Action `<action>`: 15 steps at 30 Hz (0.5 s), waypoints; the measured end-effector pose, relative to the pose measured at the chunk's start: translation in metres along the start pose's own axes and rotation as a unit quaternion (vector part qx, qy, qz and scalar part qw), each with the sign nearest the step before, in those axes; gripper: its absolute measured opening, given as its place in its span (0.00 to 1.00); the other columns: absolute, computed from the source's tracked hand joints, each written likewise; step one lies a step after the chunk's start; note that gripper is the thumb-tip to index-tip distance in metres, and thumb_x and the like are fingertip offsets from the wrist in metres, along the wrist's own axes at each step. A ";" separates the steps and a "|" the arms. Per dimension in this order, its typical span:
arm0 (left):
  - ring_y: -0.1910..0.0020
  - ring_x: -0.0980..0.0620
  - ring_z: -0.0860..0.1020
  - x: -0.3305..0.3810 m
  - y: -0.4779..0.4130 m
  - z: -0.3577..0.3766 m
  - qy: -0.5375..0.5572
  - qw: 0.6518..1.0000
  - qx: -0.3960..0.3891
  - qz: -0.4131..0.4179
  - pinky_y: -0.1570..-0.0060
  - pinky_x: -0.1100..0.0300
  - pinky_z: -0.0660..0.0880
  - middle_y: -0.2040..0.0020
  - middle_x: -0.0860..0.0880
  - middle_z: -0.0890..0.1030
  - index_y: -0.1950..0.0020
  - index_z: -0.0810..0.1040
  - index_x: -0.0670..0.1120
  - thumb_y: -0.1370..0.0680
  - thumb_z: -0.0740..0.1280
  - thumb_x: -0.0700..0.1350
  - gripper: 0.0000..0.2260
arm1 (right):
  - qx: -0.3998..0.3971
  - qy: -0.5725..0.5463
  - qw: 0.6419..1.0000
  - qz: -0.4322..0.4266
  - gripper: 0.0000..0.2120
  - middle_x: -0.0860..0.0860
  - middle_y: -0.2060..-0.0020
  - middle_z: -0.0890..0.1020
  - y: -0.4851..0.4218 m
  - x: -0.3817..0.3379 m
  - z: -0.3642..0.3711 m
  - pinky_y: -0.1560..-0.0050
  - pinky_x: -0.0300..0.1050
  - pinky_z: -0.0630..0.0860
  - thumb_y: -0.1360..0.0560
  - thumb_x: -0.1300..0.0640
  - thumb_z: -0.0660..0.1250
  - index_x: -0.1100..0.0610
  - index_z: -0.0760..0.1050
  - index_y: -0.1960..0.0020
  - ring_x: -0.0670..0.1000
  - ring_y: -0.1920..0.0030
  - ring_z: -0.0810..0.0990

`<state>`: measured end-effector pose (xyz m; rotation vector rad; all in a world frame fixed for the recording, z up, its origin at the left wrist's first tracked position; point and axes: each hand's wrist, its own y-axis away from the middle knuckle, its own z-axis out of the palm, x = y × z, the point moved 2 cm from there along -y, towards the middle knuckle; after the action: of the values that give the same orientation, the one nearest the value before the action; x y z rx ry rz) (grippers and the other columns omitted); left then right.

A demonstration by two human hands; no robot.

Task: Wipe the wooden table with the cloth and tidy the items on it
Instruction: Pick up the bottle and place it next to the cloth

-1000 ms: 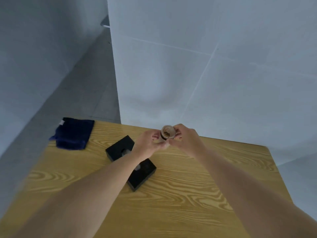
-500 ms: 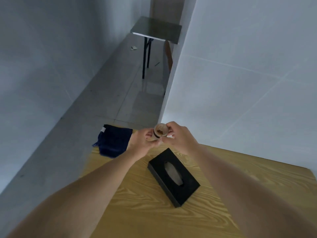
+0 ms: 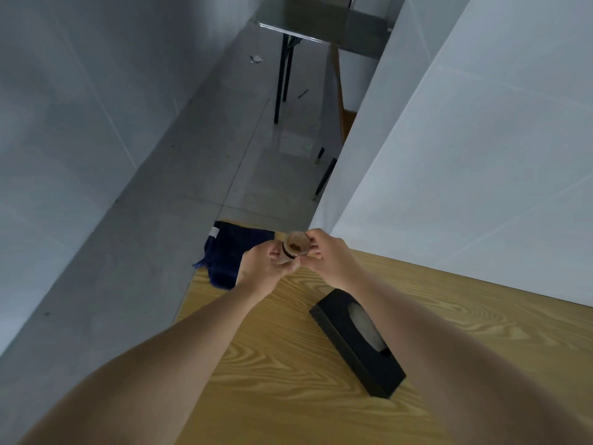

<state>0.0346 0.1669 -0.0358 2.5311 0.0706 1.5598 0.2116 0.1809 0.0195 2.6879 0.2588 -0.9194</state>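
A small round jar with brown contents is held up above the far left corner of the wooden table. My left hand grips its body from the left, and my right hand pinches its rim from the right. A dark blue cloth lies crumpled on the table's far left corner, partly over the edge, just behind my left hand. A black tissue box lies on the table under my right forearm.
A white wall panel runs along the table's far edge. Grey tiled floor lies to the left. A dark metal table stands farther back in the passage.
The view has swung left and up, so the cloth and box sit more to the right in frame. Both hands still hold the jar together in front of me.
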 end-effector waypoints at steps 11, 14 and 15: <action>0.49 0.67 0.80 -0.027 -0.005 -0.002 0.015 1.000 -0.003 -0.014 0.49 0.74 0.75 0.50 0.61 0.84 0.38 0.84 0.48 0.27 0.80 0.54 0.20 | -0.024 0.001 1.000 0.012 0.25 0.53 0.34 0.81 -0.014 0.000 0.025 0.33 0.49 0.78 0.21 0.54 0.73 0.58 0.70 0.27 0.51 0.33 0.80; 0.46 0.62 0.81 -0.028 -0.005 -0.003 0.016 0.999 -0.002 -0.028 0.47 0.71 0.75 0.46 0.57 0.85 0.37 0.84 0.47 0.27 0.81 0.53 0.22 | -0.022 0.004 1.000 0.016 0.26 0.53 0.34 0.81 -0.014 -0.001 0.026 0.33 0.48 0.78 0.21 0.54 0.74 0.57 0.70 0.27 0.51 0.33 0.80; 0.45 0.61 0.82 -0.028 -0.004 -0.003 0.014 0.999 -0.002 -0.033 0.48 0.72 0.74 0.45 0.57 0.85 0.36 0.83 0.47 0.27 0.81 0.53 0.22 | -0.022 0.004 1.000 0.019 0.27 0.53 0.34 0.81 -0.014 -0.001 0.026 0.34 0.48 0.77 0.22 0.53 0.74 0.57 0.70 0.27 0.51 0.33 0.79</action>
<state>0.0195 0.1681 -0.0599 2.4781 0.1517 1.5685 0.1921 0.1855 -0.0026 2.6474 0.2262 -0.8804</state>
